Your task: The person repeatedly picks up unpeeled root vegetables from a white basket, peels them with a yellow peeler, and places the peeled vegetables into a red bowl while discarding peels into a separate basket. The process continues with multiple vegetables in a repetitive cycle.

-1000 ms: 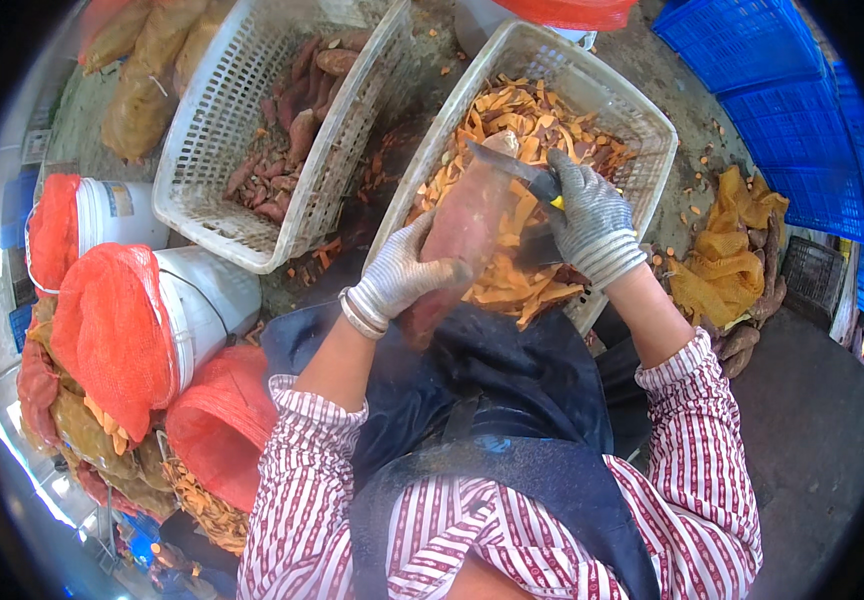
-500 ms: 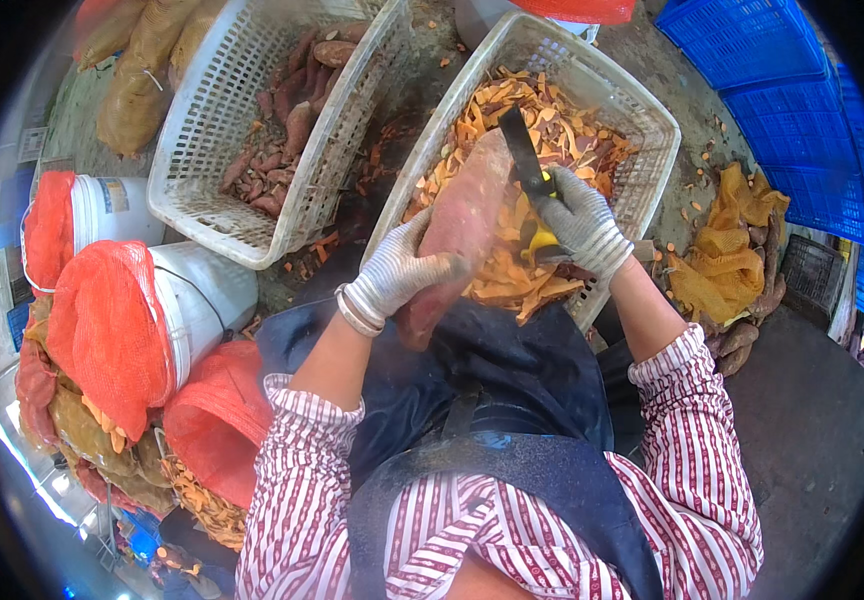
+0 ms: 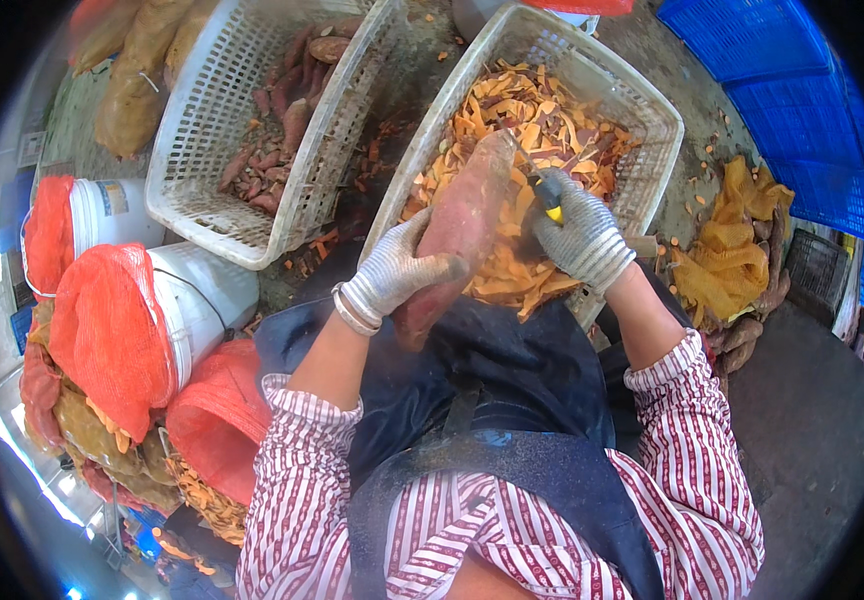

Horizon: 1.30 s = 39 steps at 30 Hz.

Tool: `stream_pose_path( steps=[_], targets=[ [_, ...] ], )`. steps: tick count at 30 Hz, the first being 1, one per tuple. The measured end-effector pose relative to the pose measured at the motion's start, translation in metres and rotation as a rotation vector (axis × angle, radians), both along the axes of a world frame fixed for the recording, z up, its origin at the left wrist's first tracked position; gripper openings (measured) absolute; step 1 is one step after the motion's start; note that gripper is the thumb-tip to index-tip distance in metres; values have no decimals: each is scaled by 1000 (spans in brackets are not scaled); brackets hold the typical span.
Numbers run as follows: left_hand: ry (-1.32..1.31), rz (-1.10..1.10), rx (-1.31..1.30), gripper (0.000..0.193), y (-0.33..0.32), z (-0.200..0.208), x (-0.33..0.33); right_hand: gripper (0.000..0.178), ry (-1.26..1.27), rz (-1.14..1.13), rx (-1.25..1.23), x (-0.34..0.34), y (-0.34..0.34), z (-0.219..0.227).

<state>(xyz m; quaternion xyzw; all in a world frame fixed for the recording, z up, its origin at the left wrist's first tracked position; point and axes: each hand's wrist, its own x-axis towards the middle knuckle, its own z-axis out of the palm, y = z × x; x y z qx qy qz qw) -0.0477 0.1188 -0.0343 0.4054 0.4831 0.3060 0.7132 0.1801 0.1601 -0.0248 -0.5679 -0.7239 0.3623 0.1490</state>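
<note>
A large sweet potato (image 3: 467,215) with reddish-pink skin is held at a slant above my lap, its upper end over the crate of peelings. My left hand (image 3: 402,268), in a pale knitted glove, grips its lower half with the thumb across it. My right hand (image 3: 584,232), also gloved, is closed round a knife with a black and yellow handle (image 3: 554,214), just right of the sweet potato. Most of the handle is hidden by the fingers, and the blade is hard to see, turned nearly edge-on beside the upper end.
Orange peelings (image 3: 542,110) fill much of a white crate (image 3: 657,180) before me. Another white crate (image 3: 167,170), at left, contains sweet potatoes (image 3: 297,120). White buckets (image 3: 214,300) with red mesh bags (image 3: 107,340) stand farther left. Blue crates (image 3: 802,140) and a yellow mesh bag (image 3: 727,255) are at right.
My right hand has turned, so the knife's dark blade no longer shows broadside and less yellow handle is visible. The left hand and sweet potato have hardly moved.
</note>
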Motion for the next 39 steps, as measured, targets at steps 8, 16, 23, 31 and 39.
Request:
stream_pose_path(
  steps=[8,16,23,31,39],
  targets=[
    [-2,-65,23,83,-4,4,-4,36,-131,-3,-256,2,12,-14],
    [-244,-32,-97,85,-8,9,-13,40,-149,-155,-290,27,9,-45],
    [-550,311,-275,69,-3,-11,18,20,1516,-779,-450,-15,-10,31],
    [-789,341,-426,52,-13,-3,33,11,1329,-797,-647,-59,23,-10],
    [-506,386,-379,54,-12,14,31,19,523,-1112,-23,21,124,-38]
  ],
)
